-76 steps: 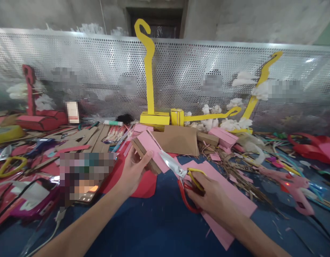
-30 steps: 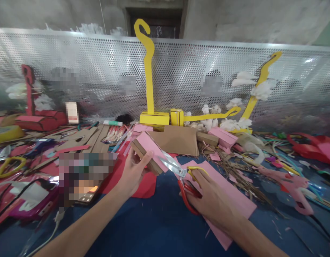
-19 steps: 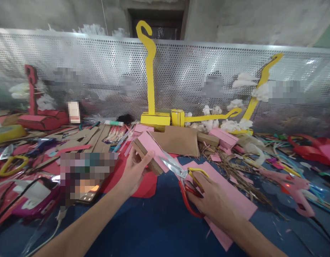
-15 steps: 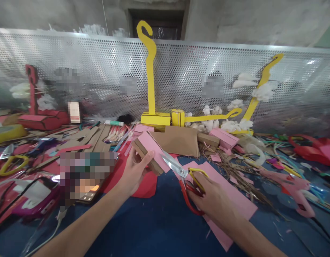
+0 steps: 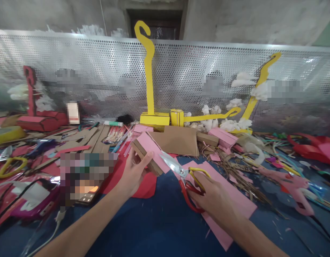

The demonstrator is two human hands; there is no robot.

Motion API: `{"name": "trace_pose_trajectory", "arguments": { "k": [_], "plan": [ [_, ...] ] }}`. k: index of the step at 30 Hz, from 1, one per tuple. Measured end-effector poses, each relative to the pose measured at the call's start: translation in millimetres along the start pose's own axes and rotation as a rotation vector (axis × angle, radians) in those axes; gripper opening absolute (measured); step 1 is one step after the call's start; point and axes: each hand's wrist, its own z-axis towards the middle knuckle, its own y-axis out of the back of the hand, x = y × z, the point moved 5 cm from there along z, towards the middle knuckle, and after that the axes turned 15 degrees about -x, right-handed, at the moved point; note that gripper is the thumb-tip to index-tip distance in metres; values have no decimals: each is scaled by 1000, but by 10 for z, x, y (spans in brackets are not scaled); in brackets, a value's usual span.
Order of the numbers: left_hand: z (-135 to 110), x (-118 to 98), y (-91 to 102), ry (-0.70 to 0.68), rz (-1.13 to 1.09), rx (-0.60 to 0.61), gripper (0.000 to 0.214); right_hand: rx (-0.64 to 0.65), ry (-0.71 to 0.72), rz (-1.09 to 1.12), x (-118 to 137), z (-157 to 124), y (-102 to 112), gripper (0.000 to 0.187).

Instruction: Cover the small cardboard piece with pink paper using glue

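The box (image 5: 149,145) is held up, tilted, over the middle of the worktop (image 5: 159,228). Its upper face is pink and its near-left side is bare brown card; its inside cannot be seen. The left hand (image 5: 134,173) is clamped on it, thumb pressed on the pink face and fingers curled round the brown side. The right hand (image 5: 211,192) grips the scissors (image 5: 183,172), fingers through the spread red and yellow handles. Their blades point far-left, with the tips at the right edge of the pink face; whether they bite paper is hard to tell. The two hands are apart, the scissors bridging the gap.

A pink sheet (image 5: 242,203) lies under the right wrist, and a red sheet (image 5: 145,189) lies beneath the left hand. Just beyond the box is a flat piece of brown card (image 5: 178,141). To its right sits a pink box (image 5: 223,136), apparently closed on top. Left of the held box, what looks like a clear packet (image 5: 115,134) contains small red and pale pieces.

Farther left is a mostly blurred phone (image 5: 87,178), near a purple block (image 5: 44,207). A pink glue gun (image 5: 290,185) lies at right. At the far side, a yellow hook (image 5: 149,82) stands upright on a yellow box (image 5: 154,119), before a perforated panel (image 5: 181,64).
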Motion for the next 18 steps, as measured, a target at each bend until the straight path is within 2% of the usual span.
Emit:
{"name": "trace_pose_trajectory", "arguments": {
  "k": [8,12,16,18],
  "plan": [
    [-18,-17,-36,-3,15,30,40,28,-9,18,-85,-19,-54,2],
    [-11,-24,-20,-3,9,-5,51,12,-69,-13,-105,-14,-72,7],
    [13,-17,-10,7,-2,-23,58,-85,-58,-8,-47,18,26,33],
    [21,-13,-13,6,-18,-14,57,-79,-91,20,-41,33,65,37]
  ]
}}
